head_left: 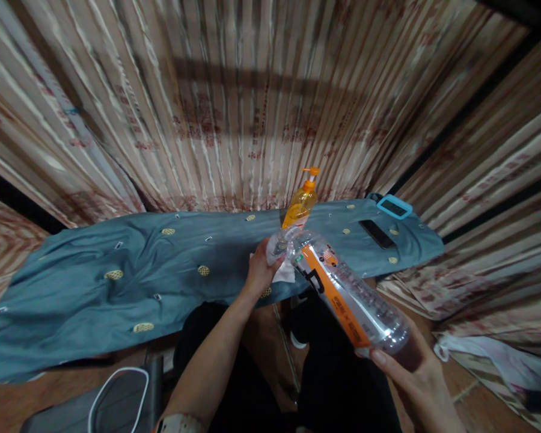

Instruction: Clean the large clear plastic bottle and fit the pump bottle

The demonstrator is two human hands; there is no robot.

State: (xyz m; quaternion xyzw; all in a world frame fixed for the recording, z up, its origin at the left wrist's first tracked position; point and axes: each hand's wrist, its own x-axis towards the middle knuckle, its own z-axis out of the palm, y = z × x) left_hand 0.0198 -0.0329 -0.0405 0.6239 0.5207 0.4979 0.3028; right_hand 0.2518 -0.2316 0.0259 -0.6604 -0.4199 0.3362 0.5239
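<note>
While the right hand (415, 376) grips the base of a clear plastic bottle (349, 294) close to the camera, fingers curled round its bottom end, the bottle lies tilted with its long axis running from lower right up to upper left, neck pointing away toward the table. An orange label band runs along its length. At the far end the left hand (261, 270) is closed round the neck and cap region, holding a white cloth (285, 273) against it; whether the cap is on cannot be told. Below the bottle sit the person's dark-clad legs, with bare brown floor between them and to the right. Beyond the hands a blue cloth-covered table (117, 282) stretches wide; its near edge passes just under the left hand, and its left part lies open. Just behind the bottle's neck stands an orange pump bottle (300, 204), upright. Farther right on the table lie a dark phone (377, 233) and a blue-rimmed device (394, 206) near the far corner. Striped curtains (234, 102) close off the back.
</note>
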